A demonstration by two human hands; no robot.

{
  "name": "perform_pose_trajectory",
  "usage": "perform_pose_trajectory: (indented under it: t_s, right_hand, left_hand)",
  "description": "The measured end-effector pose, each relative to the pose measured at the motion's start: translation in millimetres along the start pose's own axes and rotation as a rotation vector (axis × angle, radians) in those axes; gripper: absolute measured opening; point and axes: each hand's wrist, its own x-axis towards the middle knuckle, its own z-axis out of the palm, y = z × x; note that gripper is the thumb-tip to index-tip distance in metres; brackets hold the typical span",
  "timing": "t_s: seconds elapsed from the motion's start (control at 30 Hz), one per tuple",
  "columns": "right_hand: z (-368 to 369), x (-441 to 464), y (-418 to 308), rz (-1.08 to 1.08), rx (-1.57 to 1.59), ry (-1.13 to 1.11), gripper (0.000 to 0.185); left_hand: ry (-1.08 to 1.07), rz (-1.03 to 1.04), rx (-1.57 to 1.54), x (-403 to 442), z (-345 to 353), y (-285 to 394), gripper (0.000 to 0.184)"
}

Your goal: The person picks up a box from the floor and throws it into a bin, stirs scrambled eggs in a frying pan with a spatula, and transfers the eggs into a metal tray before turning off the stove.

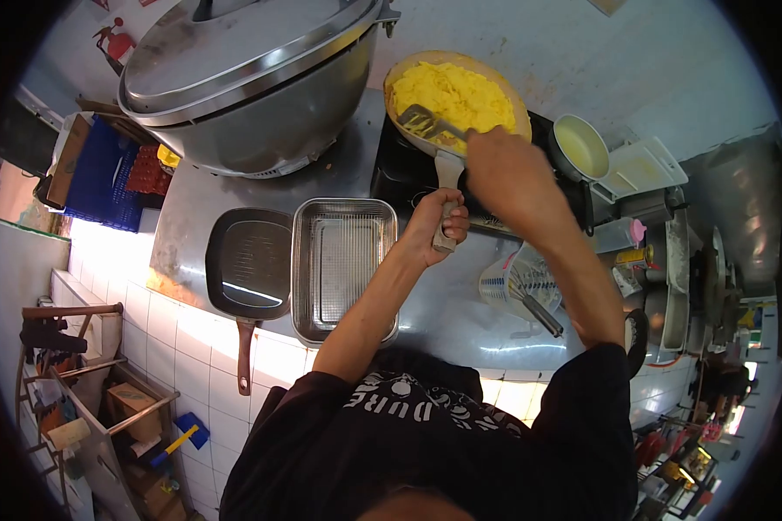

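Note:
A pan (521, 111) full of yellow scrambled egg (460, 94) stands on the black stove (397, 169). My left hand (436, 227) is wrapped round the pan's handle (448, 172). Above and to the right, my right hand (508, 174) grips a slotted spatula (421, 122), whose head rests in the egg at the pan's left side. The spatula's handle is mostly hidden by the fingers.
Left of my forearm, a wire-racked metal tray (343, 269) and a square dark pan (250, 260) lie on the steel counter. A large lidded pot (261, 113) stands behind. To the right are a small pot (579, 148) and a measuring jug (495, 286) with a whisk (530, 300).

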Motion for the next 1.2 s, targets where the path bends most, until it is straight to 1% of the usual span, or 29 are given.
perform_pose_trajectory:
  t_s: [0.07, 0.1, 0.17, 0.2, 0.27, 0.4, 0.5, 0.57, 0.63, 0.7, 0.77, 0.8, 0.87, 0.97, 1.1, 1.17, 1.2]
  right_hand:
    - [18, 9, -11, -0.079, 0.058, -0.054, 0.014]
    - [27, 19, -15, -0.079, 0.061, -0.053, 0.014]
    - [45, 45, -15, 0.085, 0.063, -0.098, 0.018]
    - [55, 55, -12, 0.086, 0.065, -0.097, 0.018]
    - [71, 72, -6, 0.097, 0.067, 0.070, 0.015]
    - [77, 94, 10, 0.132, 0.060, 0.081, 0.016]
    - [70, 95, 26, 0.136, 0.052, 0.150, 0.017]
    - [42, 89, 36, 0.152, -0.020, 0.068, 0.020]
    - [15, 73, 46, 0.178, -0.126, 0.071, 0.020]
    - [-13, 66, 70, 0.274, -0.085, -0.047, 0.022]
    - [-31, 60, 93, 0.346, -0.096, -0.027, 0.024]
    - [-31, 59, 102, 0.334, -0.105, -0.032, 0.024]
    - [-27, 62, 121, 0.384, -0.206, -0.004, 0.025]
    - [1, 71, 147, 0.384, -0.280, 0.005, 0.024]
    - [74, 100, 210, 0.364, -0.223, 0.018, 0.030]
    - [113, 116, 248, -0.042, 0.031, 0.008, 0.032]
    - [117, 115, 246, -0.045, 0.031, 0.009, 0.032]
  left_hand:
    - [-0.006, 0.027, 0.007, 0, 1, 0, 0.010]
    - [-0.012, 0.027, 0.005, 0, 0, -1, 0.010]
    - [-0.018, 0.026, 0.004, 2, -2, -1, 0.010]
    - [-0.013, 0.018, 0.001, 3, -3, -1, 0.010]
    - [-0.001, 0.007, -0.001, 2, -4, -2, 0.009]
    - [0.020, 0.038, -0.012, 3, -2, -3, 0.010]
    - [0.024, 0.035, -0.015, 1, -2, -3, 0.010]
    - [0.016, 0.040, -0.019, 0, -3, -1, 0.010]
    - [-0.020, 0.009, -0.025, 3, -6, 0, 0.010]
    - [-0.019, 0.005, -0.035, 3, -5, 1, 0.010]
    - [-0.008, -0.003, -0.043, 2, -5, 1, 0.011]
    - [0.004, -0.009, -0.048, 1, -4, 1, 0.011]
    - [0.008, -0.010, -0.055, 2, -4, 1, 0.011]
    - [-0.010, -0.019, -0.066, 1, -5, 1, 0.011]
    - [0.021, -0.012, -0.028, -2, -4, 2, 0.012]
    - [0.027, -0.017, -0.024, -1, -4, 2, 0.012]
    - [0.033, -0.029, -0.023, -1, -4, 2, 0.012]
